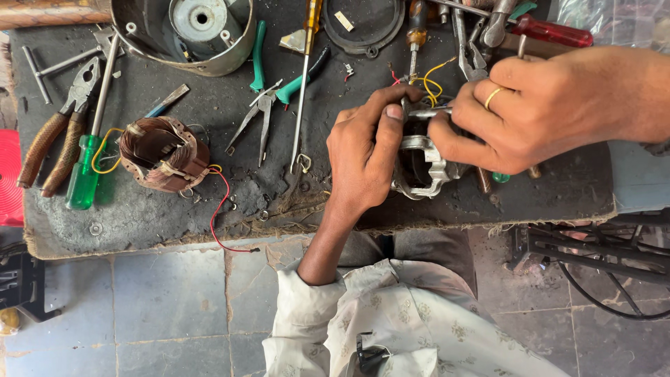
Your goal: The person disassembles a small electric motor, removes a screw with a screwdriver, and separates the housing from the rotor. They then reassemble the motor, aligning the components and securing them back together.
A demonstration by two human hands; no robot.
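Note:
My left hand (364, 155) grips a silver metal motor housing (424, 167) standing on the dark work mat (174, 216), with the thumb pressed near its top. My right hand (530, 112), a ring on one finger, comes in from the right and pinches a thin metal tool (427, 111) lying across the top of the housing. Red and yellow wires (429, 82) loop just above the housing. What sits inside the housing is hidden by both hands.
A copper-wound stator coil (162, 153) with red and yellow leads lies left of centre. Pliers (63, 132), a green-handled screwdriver (85, 174), teal-handled pliers (269, 105), a long screwdriver (305, 77) and a round metal casing (188, 31) crowd the mat. A red-handled tool (555, 31) lies top right.

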